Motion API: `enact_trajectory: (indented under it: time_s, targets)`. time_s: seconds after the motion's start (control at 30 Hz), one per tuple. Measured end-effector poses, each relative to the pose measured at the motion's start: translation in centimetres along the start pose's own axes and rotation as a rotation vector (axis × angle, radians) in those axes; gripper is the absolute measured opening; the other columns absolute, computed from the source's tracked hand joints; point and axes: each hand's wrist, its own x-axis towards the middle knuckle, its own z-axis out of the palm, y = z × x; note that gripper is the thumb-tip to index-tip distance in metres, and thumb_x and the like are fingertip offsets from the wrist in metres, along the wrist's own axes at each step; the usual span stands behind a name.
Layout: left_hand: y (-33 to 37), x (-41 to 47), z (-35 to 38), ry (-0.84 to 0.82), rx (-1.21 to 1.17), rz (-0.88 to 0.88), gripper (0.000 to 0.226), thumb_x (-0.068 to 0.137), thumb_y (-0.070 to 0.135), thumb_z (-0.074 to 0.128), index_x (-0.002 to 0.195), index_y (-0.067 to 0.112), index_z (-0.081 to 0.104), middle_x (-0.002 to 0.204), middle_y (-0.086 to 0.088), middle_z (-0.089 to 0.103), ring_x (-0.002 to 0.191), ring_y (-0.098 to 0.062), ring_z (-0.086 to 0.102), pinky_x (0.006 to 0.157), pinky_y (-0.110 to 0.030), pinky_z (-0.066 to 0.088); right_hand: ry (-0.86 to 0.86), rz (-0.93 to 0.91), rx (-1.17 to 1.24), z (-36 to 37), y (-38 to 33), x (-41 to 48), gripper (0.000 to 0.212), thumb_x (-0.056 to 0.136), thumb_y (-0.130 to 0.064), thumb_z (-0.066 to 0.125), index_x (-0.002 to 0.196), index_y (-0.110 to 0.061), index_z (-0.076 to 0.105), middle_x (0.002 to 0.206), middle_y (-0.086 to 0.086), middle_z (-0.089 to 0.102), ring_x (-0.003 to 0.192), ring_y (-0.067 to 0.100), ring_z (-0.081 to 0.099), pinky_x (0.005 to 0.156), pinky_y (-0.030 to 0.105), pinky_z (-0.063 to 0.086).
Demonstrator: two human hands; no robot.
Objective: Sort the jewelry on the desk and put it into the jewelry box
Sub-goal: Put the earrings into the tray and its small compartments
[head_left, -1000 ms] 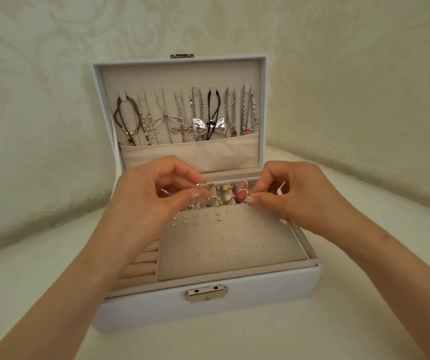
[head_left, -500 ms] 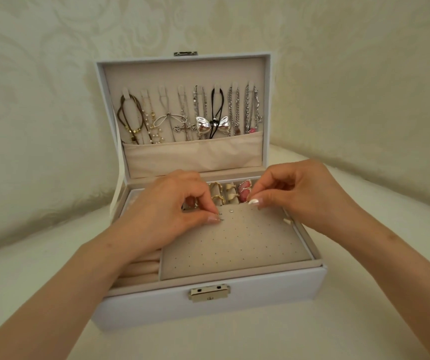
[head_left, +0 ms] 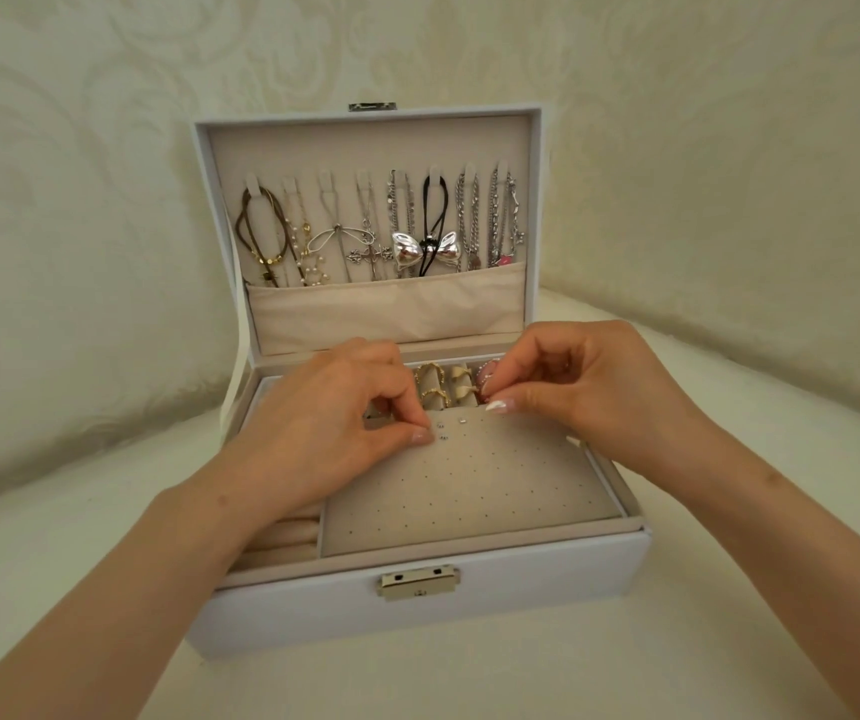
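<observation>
Open white box (head_left: pixel 521 595) on a pale desk (head_left: pixel 729 641), seen from above and in front. The lid (head_left: pixel 365 142) stands upright at 12 o'clock. A row of necklaces (head_left: pixel 401 231) hangs on its lining, their lower ends tucked into a cloth pocket (head_left: pixel 386 314). A metal clasp (head_left: pixel 417 584) sits on the front wall at 6 o'clock.

In the tray, a perforated pad (head_left: pixel 474 491) fills the middle and the 3 o'clock side. A few small studs (head_left: pixel 463 420) are set near its 11 o'clock corner. Gold rings (head_left: pixel 430 381) sit in the slotted row just beyond the pad, at 12 o'clock, with a pink ring (head_left: pixel 489 368) at that row's 3 o'clock end. Bare rolls (head_left: pixel 287 532) lie at 8 o'clock.

The left hand (head_left: pixel 329 428) reaches in from 7 o'clock, fingers curled, with thumb and forefinger pressed together on the pad just beside the studs. Whether a stud lies between the tips cannot be told. The right hand (head_left: pixel 589 387) enters from 4 o'clock, also curled, its thumb and forefinger meeting against the pink ring. Whether they grip it cannot be told. A patterned wall (head_left: pixel 105 200) lies behind.
</observation>
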Motion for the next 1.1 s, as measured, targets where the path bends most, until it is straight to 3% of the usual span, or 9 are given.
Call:
enact_trajectory:
  time_s: [0.07, 0.17, 0.33, 0.47, 0.83, 1.1]
  targets:
    - [-0.2, -0.3, 0.1, 0.005, -0.003, 0.019, 0.012, 0.072, 0.041, 0.074, 0.068, 0.031, 0.068, 0.092, 0.023, 0.056, 0.082, 0.001, 0.054, 0.07, -0.029, 0.044, 0.006, -0.003, -0.004, 0.0, -0.2, -0.1, 0.019, 0.067, -0.004, 0.08, 0.065, -0.021, 0.072, 0.076, 0.0, 0.073, 0.08, 0.026, 0.067, 0.081, 0.039, 0.054]
    - [-0.5, -0.9, -0.2, -0.012, 0.022, 0.073, 0.03, 0.07, 0.059, 0.052, 0.074, 0.035, 0.068, 0.086, 0.021, 0.056, 0.081, 0.003, 0.055, 0.07, -0.032, 0.048, 0.001, -0.003, -0.029, 0.3, -0.2, -0.1, 0.021, 0.067, -0.007, 0.081, 0.064, -0.025, 0.072, 0.075, -0.003, 0.073, 0.075, 0.017, 0.067, 0.076, 0.03, 0.054]
    - [-0.2, -1.4, -0.9, -0.061, 0.176, 0.219, 0.036, 0.082, 0.053, 0.044, 0.08, 0.032, 0.073, 0.083, 0.018, 0.053, 0.075, -0.004, 0.053, 0.062, -0.037, 0.05, -0.015, -0.006, -0.047, 0.6, -0.1, -0.1, 0.025, 0.065, -0.007, 0.082, 0.062, -0.029, 0.071, 0.071, -0.003, 0.071, 0.064, 0.007, 0.06, 0.07, 0.024, 0.051]
    - [0.1, -1.4, -0.8, -0.047, 0.224, 0.245, 0.041, 0.084, 0.052, 0.041, 0.075, 0.029, 0.073, 0.079, 0.016, 0.052, 0.071, -0.006, 0.053, 0.062, -0.031, 0.046, -0.039, 0.014, -0.086, 0.9, -0.2, -0.2, 0.026, 0.069, -0.007, 0.081, 0.064, -0.03, 0.071, 0.069, -0.006, 0.071, 0.064, 0.003, 0.06, 0.068, 0.02, 0.051]
    - [-0.6, -1.2, -1.1, -0.016, 0.023, 0.199, 0.045, 0.081, 0.053, 0.045, 0.065, 0.02, 0.072, 0.075, 0.014, 0.059, 0.068, -0.006, 0.058, 0.062, -0.036, 0.049, -0.046, 0.071, -0.151, 1.4, -0.3, 0.3, 0.021, 0.072, -0.011, 0.079, 0.067, -0.03, 0.073, 0.07, -0.013, 0.068, 0.066, -0.006, 0.059, 0.065, 0.005, 0.043]
    - [-0.2, -1.3, -1.0, 0.034, -0.001, 0.172, 0.043, 0.082, 0.052, 0.041, 0.077, 0.029, 0.077, 0.074, 0.013, 0.061, 0.067, -0.007, 0.059, 0.063, -0.037, 0.05, -0.069, 0.054, -0.213, 1.7, -0.3, 0.4, 0.021, 0.07, -0.016, 0.081, 0.065, -0.034, 0.071, 0.068, -0.014, 0.066, 0.066, -0.004, 0.057, 0.064, 0.009, 0.043]
